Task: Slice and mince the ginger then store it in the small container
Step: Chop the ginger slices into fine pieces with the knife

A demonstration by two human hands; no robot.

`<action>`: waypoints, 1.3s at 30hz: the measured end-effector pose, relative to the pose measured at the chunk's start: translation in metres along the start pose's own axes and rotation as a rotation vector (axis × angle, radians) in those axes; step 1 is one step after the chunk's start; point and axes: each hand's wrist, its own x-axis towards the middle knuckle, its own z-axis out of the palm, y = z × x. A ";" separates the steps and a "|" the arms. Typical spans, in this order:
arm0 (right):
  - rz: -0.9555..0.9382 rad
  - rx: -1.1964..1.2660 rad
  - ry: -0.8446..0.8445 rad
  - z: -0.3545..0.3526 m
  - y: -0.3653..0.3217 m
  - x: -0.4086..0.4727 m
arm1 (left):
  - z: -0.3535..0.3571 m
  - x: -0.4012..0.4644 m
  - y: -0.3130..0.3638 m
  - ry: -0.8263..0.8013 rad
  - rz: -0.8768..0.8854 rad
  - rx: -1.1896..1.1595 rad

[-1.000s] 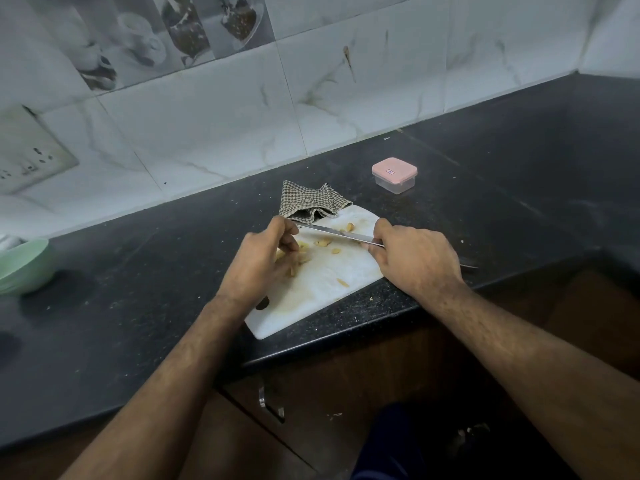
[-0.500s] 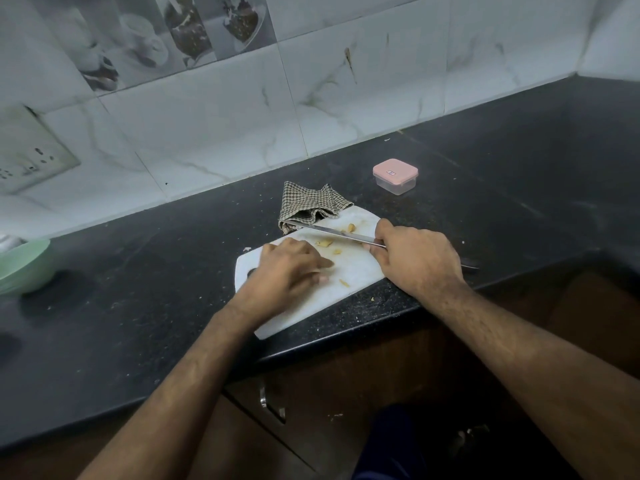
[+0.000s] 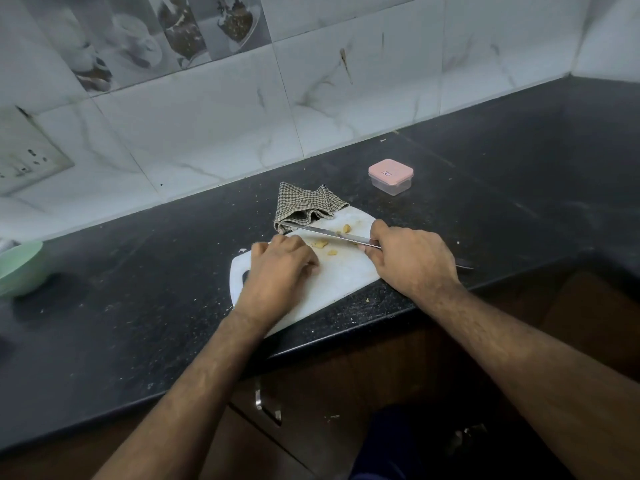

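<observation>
A white cutting board (image 3: 346, 277) lies on the black counter near its front edge. A few small ginger pieces (image 3: 321, 243) are scattered on it. My right hand (image 3: 412, 261) grips the handle of a long knife (image 3: 325, 232), whose blade lies low across the board's far side, tip pointing left. My left hand (image 3: 280, 268) rests palm down on the board's left part, just left of the ginger; what is under it is hidden. The small clear container (image 3: 390, 180) with a pink lid stands closed behind the board, to the right.
A checked cloth (image 3: 308, 206) lies bunched at the board's far edge, under the knife tip. A green bowl (image 3: 19, 268) sits at the far left of the counter. A tiled wall with a socket plate (image 3: 24, 161) runs behind. Cabinet doors lie below the counter edge.
My left hand came down from beside the knife blade and settled flat on the board, which now lies a little more to the left. The right hand and knife barely moved.
</observation>
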 end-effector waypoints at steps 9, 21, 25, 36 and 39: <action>0.006 -0.016 0.003 -0.001 -0.001 -0.001 | -0.017 0.011 -0.037 0.164 -0.239 -0.105; 0.072 -0.172 0.123 0.004 -0.003 -0.002 | 0.026 0.033 0.006 -0.012 -0.238 -0.068; 0.052 -0.160 0.114 0.007 -0.002 -0.002 | 0.033 0.049 0.010 -0.050 -0.296 -0.067; 0.034 -0.097 0.093 0.008 0.002 0.003 | 0.025 0.039 0.017 0.189 -0.295 -0.329; 0.028 -0.107 0.098 0.008 0.003 0.004 | 0.009 0.029 0.025 0.280 -0.367 -0.555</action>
